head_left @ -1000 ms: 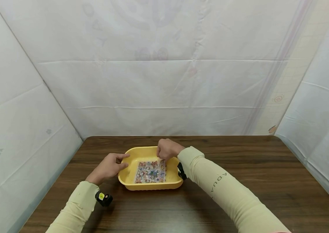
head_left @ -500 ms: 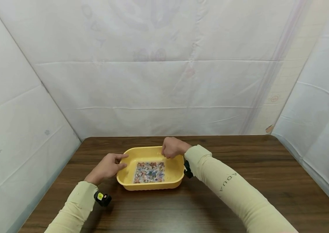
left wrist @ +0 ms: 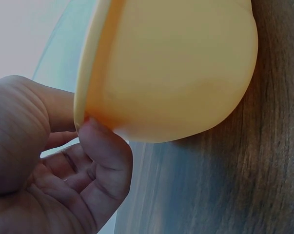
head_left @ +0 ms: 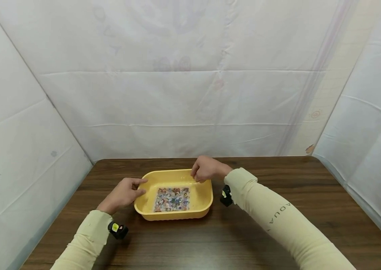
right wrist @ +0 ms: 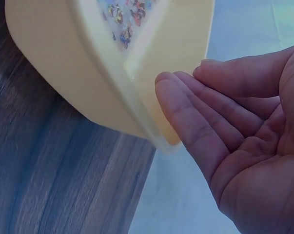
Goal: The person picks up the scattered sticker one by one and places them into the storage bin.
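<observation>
A shallow yellow plastic basin (head_left: 177,216) stands on the table. On its floor lies a flat rectangular clear packet or sheet (head_left: 172,199) (right wrist: 126,19) covered in small colourful pictures; which of the two I cannot tell. At the basin's left end, my left hand (head_left: 122,194) (left wrist: 59,161) pinches the rim (left wrist: 86,73) between thumb and fingers. Over the far right corner of the basin hovers my right hand (head_left: 207,168) (right wrist: 244,126). Its fingers are loosely bent with the thumb close to them, and the right wrist view shows nothing held.
A dark wood-grain table (head_left: 271,225) carries the basin near its middle left. White printed cloth (head_left: 190,112) hangs behind the far edge and at both sides. Each wrist wears a black strapped device, the left one (head_left: 117,229) hanging beside the cream sleeve.
My right hand has let go of the packet's far right corner, which now lies flat, and has moved right and up toward the rim. My left hand stays on the basin.
</observation>
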{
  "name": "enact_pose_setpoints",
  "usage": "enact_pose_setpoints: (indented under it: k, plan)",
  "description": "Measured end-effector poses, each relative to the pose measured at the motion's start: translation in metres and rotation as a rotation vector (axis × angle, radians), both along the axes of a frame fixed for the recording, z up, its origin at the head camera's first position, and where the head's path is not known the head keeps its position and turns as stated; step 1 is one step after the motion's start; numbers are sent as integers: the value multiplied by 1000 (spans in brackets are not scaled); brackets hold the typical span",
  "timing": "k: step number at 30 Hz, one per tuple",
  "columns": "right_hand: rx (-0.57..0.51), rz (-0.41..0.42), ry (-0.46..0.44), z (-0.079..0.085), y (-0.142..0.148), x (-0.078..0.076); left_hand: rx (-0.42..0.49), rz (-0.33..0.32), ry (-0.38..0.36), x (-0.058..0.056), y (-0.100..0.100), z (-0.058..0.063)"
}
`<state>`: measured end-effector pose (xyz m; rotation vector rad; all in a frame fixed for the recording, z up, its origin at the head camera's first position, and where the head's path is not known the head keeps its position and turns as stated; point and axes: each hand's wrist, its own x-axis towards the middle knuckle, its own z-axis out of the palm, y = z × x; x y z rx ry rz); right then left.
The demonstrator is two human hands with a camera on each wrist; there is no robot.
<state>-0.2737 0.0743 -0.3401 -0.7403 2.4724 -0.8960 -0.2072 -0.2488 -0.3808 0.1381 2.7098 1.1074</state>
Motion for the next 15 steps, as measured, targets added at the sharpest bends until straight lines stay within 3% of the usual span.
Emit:
enact_pose_setpoints:
  k: [7, 15]
  plan:
    - [-43, -96, -69, 3, 10, -1, 5, -9, 8, 1, -3, 0]
    - [-65, -79, 5, 5, 27, 3, 12, 10, -14, 3, -7, 1]
